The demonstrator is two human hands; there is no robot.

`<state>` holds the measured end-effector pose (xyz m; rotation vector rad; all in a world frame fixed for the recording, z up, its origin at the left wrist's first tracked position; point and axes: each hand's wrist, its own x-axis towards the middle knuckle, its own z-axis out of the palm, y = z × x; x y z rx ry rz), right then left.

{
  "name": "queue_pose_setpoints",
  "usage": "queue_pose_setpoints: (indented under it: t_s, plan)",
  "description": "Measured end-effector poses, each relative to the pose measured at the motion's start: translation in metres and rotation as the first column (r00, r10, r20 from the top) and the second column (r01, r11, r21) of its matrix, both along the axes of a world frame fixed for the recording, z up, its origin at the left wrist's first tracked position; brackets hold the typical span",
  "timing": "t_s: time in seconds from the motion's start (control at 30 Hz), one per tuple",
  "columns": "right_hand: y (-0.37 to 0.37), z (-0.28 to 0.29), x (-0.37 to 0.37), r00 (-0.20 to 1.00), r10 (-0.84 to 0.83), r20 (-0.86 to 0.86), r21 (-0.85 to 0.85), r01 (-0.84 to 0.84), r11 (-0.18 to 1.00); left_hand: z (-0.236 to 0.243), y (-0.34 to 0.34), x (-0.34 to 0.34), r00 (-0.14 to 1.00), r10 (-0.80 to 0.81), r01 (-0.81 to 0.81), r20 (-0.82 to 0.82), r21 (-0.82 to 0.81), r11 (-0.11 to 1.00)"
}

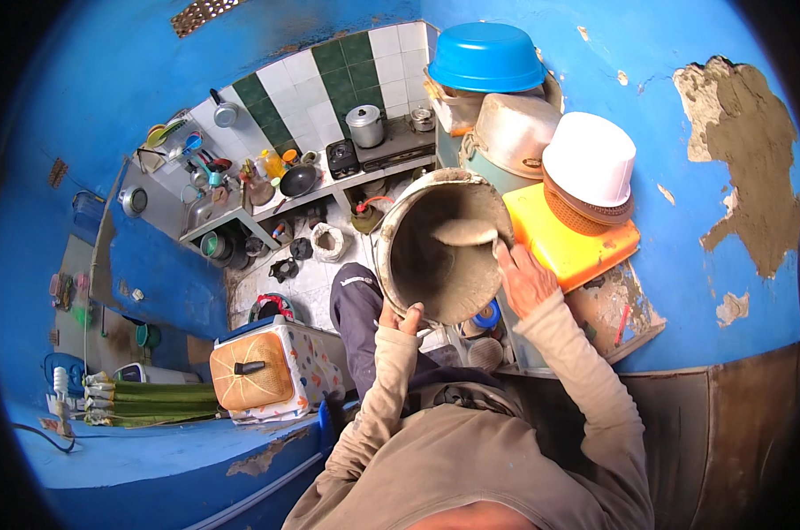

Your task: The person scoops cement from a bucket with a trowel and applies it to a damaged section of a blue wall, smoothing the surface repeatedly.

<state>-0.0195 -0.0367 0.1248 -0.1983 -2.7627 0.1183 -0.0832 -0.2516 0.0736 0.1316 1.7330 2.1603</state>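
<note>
A deep bucket [417,265], its inside coated with grey mortar, is tilted so that its mouth faces me. My left hand [403,321] is closed on the near rim, thumb on the edge. At the bucket's right rim, my right hand [528,281] is closed round what looks like the handle end of a trowel [464,232]. The trowel's pale, leaf-shaped blade reaches into the bucket, pointing left. Its handle is mostly hidden by my fingers.
To the right, a white tub [591,159] rests on a brown basket above a yellow lid [563,234]. A blue basin [486,57] tops stacked containers. Ahead runs a kitchen counter with a pot [365,126] and a pan [299,180]. A lidded box [251,371] stands left. Mortar patches the wall [753,150].
</note>
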Motion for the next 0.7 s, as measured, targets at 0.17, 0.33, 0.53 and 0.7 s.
queue_pose_setpoints:
  t_s: [0.17,0.33,0.53,0.7]
  plan:
    - [-0.005,-0.011,0.004,0.984,0.026,0.176,0.035,-0.033,0.999,0.000,0.003,0.005,1.000,-0.007,0.008,-0.024,0.049,0.999]
    - [0.006,0.018,-0.001,0.990,-0.078,0.118,0.237,0.048,0.970,-0.023,0.003,-0.005,0.997,-0.039,0.039,-0.063,-0.001,0.999]
    - [-0.005,0.052,-0.032,0.925,-0.146,0.351,0.468,-0.038,0.883,-0.022,0.004,-0.003,0.990,-0.049,0.053,-0.130,0.025,0.998]
    - [-0.007,0.046,-0.053,0.859,-0.061,0.508,0.402,-0.174,0.899,-0.028,0.007,-0.004,0.938,-0.025,-0.011,-0.347,-0.103,0.995]
